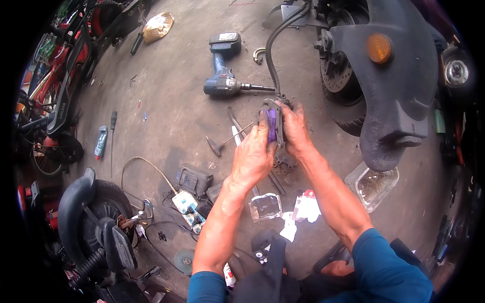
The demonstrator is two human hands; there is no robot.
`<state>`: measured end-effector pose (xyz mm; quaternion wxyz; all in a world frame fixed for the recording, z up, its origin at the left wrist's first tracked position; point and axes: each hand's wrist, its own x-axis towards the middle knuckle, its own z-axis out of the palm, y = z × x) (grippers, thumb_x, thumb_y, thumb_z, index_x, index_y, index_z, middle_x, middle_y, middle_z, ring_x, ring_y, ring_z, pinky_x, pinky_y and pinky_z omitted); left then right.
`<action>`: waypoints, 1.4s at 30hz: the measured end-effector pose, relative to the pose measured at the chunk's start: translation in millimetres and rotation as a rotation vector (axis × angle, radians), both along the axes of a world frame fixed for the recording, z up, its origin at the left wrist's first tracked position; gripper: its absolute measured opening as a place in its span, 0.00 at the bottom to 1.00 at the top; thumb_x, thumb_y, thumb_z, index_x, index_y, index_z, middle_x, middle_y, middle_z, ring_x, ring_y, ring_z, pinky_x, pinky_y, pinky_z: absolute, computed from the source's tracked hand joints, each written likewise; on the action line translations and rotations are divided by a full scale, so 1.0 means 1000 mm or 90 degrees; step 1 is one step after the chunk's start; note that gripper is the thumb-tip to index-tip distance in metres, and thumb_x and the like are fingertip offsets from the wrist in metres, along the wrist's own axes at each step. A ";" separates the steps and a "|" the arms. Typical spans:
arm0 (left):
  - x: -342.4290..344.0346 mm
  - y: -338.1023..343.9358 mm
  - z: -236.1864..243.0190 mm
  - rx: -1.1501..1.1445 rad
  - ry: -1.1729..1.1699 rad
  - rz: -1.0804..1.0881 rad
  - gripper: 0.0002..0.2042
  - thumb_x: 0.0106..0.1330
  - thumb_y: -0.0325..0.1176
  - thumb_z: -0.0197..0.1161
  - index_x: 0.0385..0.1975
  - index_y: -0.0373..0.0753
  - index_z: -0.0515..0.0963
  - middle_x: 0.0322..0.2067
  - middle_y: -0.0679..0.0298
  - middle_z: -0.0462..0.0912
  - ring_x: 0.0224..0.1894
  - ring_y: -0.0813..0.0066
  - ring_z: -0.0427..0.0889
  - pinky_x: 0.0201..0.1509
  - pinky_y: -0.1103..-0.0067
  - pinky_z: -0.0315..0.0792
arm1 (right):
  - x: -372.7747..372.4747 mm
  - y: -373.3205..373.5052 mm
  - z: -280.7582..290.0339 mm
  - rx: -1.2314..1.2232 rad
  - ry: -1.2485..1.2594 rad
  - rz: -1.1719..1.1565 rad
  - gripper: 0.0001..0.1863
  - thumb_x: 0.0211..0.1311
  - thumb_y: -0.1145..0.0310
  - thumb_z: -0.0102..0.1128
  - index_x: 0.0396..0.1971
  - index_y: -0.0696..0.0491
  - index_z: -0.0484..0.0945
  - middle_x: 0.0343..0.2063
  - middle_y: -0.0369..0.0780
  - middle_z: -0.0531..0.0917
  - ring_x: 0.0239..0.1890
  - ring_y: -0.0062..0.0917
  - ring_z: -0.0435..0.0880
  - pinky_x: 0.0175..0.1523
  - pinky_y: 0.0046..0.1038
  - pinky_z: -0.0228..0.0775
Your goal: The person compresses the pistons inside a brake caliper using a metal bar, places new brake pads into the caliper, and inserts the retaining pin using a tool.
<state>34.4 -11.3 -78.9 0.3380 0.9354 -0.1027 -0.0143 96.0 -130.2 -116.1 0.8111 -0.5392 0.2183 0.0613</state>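
Between my two hands is a dark brake caliper (281, 132) with purple brake pads (272, 125) set in it. My left hand (254, 154) grips its left side, fingertips pressed against the purple pads. On the other side, my right hand (297, 130) wraps the caliper's outer edge, with the thumb near its top. A black corrugated hose (271, 53) runs up from the caliper's upper end. Just beyond the hands lies a blue cordless impact wrench (221, 76), its long socket pointing at the hose. A T-handle wrench (215, 146) rests left of my left hand.
A scooter front end (389, 86) with wheel and brake disc stands at right. Below it sits a clear plastic tray (373, 189). A power strip (188, 208), cords, an opened package (265, 207) and a detached wheel (96, 212) lie nearer. A screwdriver (113, 131) lies at left.
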 end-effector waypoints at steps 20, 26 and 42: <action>0.008 -0.024 -0.006 -0.466 -0.024 0.296 0.22 0.58 0.34 0.69 0.51 0.33 0.74 0.36 0.58 0.84 0.37 0.77 0.82 0.41 0.81 0.75 | -0.006 -0.002 0.031 0.142 -0.040 0.102 0.13 0.63 0.67 0.51 0.43 0.60 0.72 0.35 0.42 0.81 0.32 0.24 0.83 0.36 0.25 0.78; 0.002 -0.021 -0.007 -0.357 -0.026 0.315 0.26 0.55 0.40 0.70 0.52 0.37 0.72 0.33 0.56 0.82 0.34 0.64 0.82 0.38 0.75 0.75 | -0.009 -0.003 0.030 0.172 -0.063 0.143 0.14 0.65 0.64 0.51 0.44 0.58 0.72 0.36 0.42 0.81 0.34 0.25 0.82 0.39 0.26 0.78; 0.018 -0.012 -0.009 -0.384 0.013 0.123 0.24 0.47 0.31 0.70 0.48 0.39 0.74 0.42 0.56 0.71 0.39 0.67 0.75 0.42 0.74 0.73 | -0.008 -0.021 0.016 0.116 -0.064 0.123 0.14 0.63 0.66 0.54 0.42 0.59 0.71 0.35 0.42 0.80 0.34 0.23 0.81 0.37 0.24 0.77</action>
